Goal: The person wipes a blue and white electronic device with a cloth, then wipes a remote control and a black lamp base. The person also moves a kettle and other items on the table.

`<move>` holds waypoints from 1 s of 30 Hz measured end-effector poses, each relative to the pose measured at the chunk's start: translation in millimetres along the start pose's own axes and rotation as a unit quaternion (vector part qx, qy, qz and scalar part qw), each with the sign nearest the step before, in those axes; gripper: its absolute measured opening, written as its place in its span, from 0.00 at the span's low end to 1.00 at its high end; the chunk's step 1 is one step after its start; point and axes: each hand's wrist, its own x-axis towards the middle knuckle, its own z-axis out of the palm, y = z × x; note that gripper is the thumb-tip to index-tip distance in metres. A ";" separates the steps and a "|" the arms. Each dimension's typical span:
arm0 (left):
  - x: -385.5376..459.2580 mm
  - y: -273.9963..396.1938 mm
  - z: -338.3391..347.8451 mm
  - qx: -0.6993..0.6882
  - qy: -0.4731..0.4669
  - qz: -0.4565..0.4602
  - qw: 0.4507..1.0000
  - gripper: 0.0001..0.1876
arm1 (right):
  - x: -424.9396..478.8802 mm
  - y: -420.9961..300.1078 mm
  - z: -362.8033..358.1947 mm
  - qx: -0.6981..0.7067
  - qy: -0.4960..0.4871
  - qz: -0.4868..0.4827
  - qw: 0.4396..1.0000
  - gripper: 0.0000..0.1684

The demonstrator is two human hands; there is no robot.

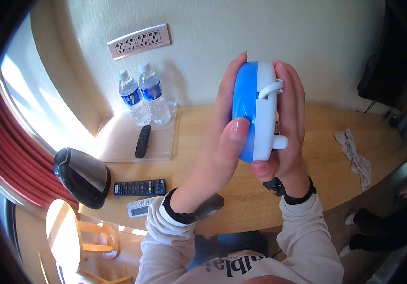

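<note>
Between my two palms a rounded blue and white plastic device (pixel 264 117) is held up above the desk, seen edge-on. My left hand (pixel 226 142) presses against its blue face, the thumb lying across the lower part. Against the white back rests my right hand (pixel 291 142), its thumb under the bottom edge. A curved white piece stands out near the top of the white half, and a short white peg juts from it lower down. The face under my left palm is hidden, as is most of the back.
On the wooden desk (pixel 192 149) are a remote control (pixel 140 187), a grey air-conditioner remote (pixel 140 207), an electric kettle (pixel 82 177) and a cloth (pixel 354 156). A clear tray (pixel 157 149) bears a small black remote (pixel 143 142) and two water bottles (pixel 152 94). Another person's legs (pixel 381 227) show at right.
</note>
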 end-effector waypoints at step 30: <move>11.9 -22.4 -42.1 0.164 0.138 0.059 0.975 0.21 | -2.8 19.9 -13.8 0.266 -0.029 0.221 0.938 0.42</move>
